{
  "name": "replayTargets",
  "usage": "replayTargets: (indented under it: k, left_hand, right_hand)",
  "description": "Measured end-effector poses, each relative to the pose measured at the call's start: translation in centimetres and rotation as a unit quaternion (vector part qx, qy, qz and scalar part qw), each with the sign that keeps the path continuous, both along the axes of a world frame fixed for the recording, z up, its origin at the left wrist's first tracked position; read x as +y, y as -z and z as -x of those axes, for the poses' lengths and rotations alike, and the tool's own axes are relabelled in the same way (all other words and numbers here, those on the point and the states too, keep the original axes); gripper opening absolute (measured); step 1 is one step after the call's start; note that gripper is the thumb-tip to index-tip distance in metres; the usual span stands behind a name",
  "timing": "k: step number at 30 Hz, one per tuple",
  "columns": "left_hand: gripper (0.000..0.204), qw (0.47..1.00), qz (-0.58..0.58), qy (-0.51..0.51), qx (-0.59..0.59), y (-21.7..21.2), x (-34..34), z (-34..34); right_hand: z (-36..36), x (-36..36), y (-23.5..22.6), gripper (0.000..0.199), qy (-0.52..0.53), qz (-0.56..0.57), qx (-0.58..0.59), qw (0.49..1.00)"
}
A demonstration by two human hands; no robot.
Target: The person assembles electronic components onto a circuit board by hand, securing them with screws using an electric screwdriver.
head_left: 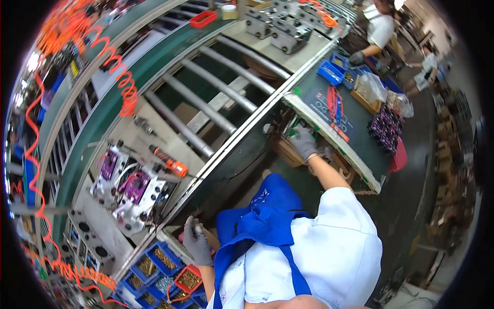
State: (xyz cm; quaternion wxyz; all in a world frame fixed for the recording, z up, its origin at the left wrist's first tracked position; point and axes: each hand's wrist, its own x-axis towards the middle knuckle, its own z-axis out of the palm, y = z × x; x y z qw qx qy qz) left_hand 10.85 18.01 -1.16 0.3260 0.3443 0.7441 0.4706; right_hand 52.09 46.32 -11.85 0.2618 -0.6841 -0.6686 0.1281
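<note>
My right hand [303,143], in a grey glove, reaches into the open space beneath the right-hand bench. Its fingers are by some green items and a cardboard box [289,151]; what they touch is too small to make out. Low on the left, my left hand [196,243], also gloved, is raised with loosely bent fingers apart and nothing visible in it. Close by are blue bins [163,257] of screws and a red bin [189,278]. Beyond, metal panels with purple circuit boards [135,186] lie on the worktop, beside an orange-and-black power screwdriver [170,161].
A roller conveyor [210,114] runs between the worktops. Coiled orange air hoses [123,87] hang at the left. Metal units [290,33] stand at the far end. The right bench [314,103] carries blue bins and red-handled tools; another person [378,28] works beyond it.
</note>
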Motion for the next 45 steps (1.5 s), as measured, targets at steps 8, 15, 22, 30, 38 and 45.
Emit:
replayTargets:
  k: [8,15,22,30,38,45]
  left_hand:
    - [0.03,0.976,0.042,0.214,0.004,2.7,14.0,-13.8]
    - [0.031,0.878,-0.025,0.469,0.089,1.4,31.8,-33.6]
    - [0.032,0.8,-0.032,0.589,0.109,7.4,44.0,-51.3]
    - [0.043,0.702,0.148,0.588,0.374,10.6,48.6,-60.8]
    - [0.026,0.751,0.143,0.582,0.277,12.8,50.6,-59.3]
    - [0.012,0.799,0.205,0.557,-0.093,14.3,51.6,-56.9]
  right_hand:
    - [-26.0,8.3,2.1,0.048,0.333,0.063,0.047,0.94]
    - [-30.4,13.2,2.9,0.031,0.191,0.215,0.024,0.957]
    - [-32.2,12.0,0.2,0.021,0.202,0.172,0.297,0.917]
    - [-31.7,6.9,-1.5,0.01,0.242,0.118,0.484,0.833]
    - [-31.2,4.2,-2.3,0.011,0.283,0.1,0.541,0.786]
    - [-31.0,5.5,-2.1,0.011,0.28,0.107,0.57,0.765]
